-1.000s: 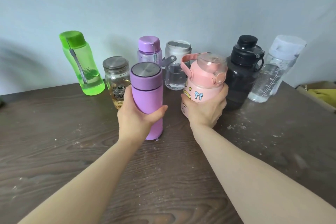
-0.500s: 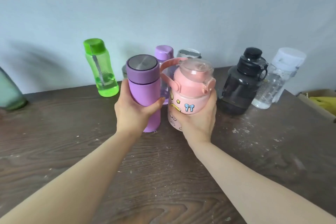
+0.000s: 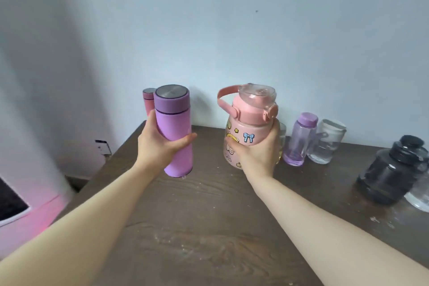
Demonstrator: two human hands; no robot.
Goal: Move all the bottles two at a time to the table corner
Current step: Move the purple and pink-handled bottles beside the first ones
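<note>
My left hand (image 3: 160,144) clamped on purple flask (image 3: 173,130), right hand (image 3: 260,153) on pink jug (image 3: 249,123), both above tabletop (image 3: 209,216), clear bottles right of jug apparently empty.

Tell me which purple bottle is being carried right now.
The opaque purple flask with the steel lid, in the left hand; the translucent purple bottle stands on the table.
</note>
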